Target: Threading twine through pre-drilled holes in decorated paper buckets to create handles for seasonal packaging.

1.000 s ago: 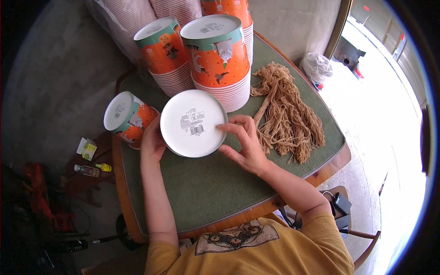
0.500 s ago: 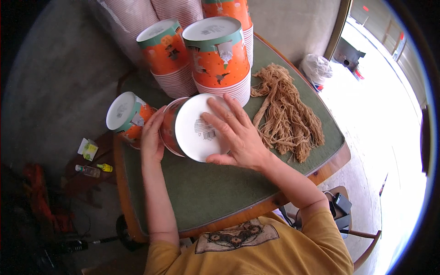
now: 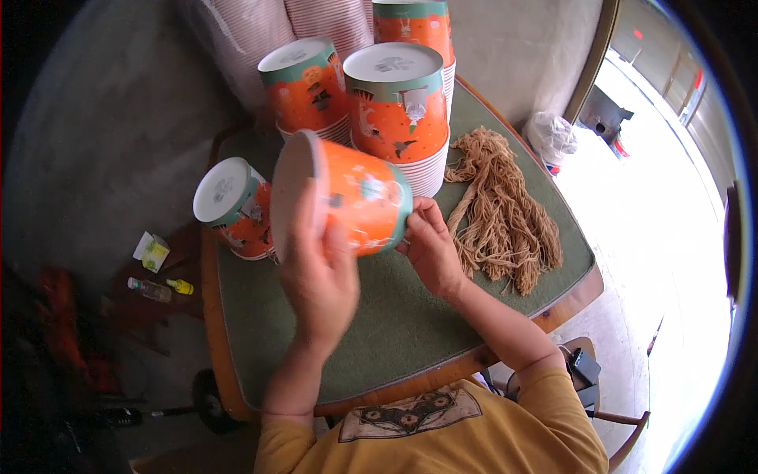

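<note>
An orange and green paper bucket (image 3: 365, 195) with printed figures is held on its side above the table, its wide mouth to the left and its base to the right. My left hand (image 3: 320, 276), a little blurred, grips it at the white rim, with the fingers at the mouth. At the base edge my right hand (image 3: 433, 249) pinches the bucket between thumb and fingers. Just left of it another paper bucket (image 3: 241, 207) stands upside down on the table. Behind are upside-down stacks of matching buckets: a front stack (image 3: 399, 114), a left stack (image 3: 306, 91) and a back stack (image 3: 418, 31).
A bundle of tan yarn (image 3: 505, 213) lies on the right of the green-topped table (image 3: 379, 340). Wrapped stacks of pale cups (image 3: 245, 47) stand at the back left. A bottle (image 3: 150, 290) and a small carton (image 3: 153, 251) sit on a lower surface at left.
The held bucket has turned from base-up toward me onto its side. My right hand has moved from its flat base to the base edge, my left to the rim.
</note>
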The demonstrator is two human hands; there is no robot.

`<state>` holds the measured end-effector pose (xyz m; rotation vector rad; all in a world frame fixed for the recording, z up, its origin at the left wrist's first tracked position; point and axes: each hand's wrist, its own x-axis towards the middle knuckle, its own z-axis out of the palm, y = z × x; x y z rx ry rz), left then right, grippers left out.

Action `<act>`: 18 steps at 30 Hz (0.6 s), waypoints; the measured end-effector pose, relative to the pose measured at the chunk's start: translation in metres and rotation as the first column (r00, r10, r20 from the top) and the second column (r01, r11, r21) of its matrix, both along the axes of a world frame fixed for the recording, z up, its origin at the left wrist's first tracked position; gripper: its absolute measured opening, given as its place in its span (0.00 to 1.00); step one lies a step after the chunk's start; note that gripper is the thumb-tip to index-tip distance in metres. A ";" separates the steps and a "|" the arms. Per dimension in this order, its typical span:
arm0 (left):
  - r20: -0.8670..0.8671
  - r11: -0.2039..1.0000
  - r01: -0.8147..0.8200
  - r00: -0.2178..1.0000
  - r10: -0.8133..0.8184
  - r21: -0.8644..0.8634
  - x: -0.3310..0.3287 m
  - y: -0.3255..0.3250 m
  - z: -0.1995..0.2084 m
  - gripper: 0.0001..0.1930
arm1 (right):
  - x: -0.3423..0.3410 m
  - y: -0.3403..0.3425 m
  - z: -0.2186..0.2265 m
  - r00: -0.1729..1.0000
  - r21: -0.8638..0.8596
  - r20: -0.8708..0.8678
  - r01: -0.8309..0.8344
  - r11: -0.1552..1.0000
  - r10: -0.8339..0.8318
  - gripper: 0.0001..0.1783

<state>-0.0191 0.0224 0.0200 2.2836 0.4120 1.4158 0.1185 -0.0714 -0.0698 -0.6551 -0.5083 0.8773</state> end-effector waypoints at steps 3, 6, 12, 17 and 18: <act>-0.305 0.967 0.140 0.950 -0.070 0.214 -0.009 -0.044 0.003 0.28 | 0.006 0.004 -0.003 0.966 0.093 -0.224 -0.112 0.989 0.131 0.08; -0.388 0.936 0.344 0.874 -0.292 0.071 -0.013 -0.063 0.012 0.30 | 0.013 -0.008 -0.030 0.951 -0.056 0.240 -0.186 0.981 0.194 0.28; -0.261 0.917 0.044 0.963 0.067 0.397 -0.053 -0.034 0.046 0.25 | 0.014 0.003 -0.021 0.975 -0.089 0.123 -0.173 0.981 0.184 0.27; -0.102 0.996 0.060 0.993 -0.054 0.063 -0.055 -0.015 0.053 0.29 | 0.000 -0.044 -0.028 0.982 -0.107 0.012 -0.185 0.977 0.188 0.27; -0.114 0.992 0.125 0.986 -0.124 0.001 -0.051 -0.014 0.049 0.30 | 0.001 -0.030 -0.027 0.982 -0.109 -0.007 -0.187 0.976 0.187 0.27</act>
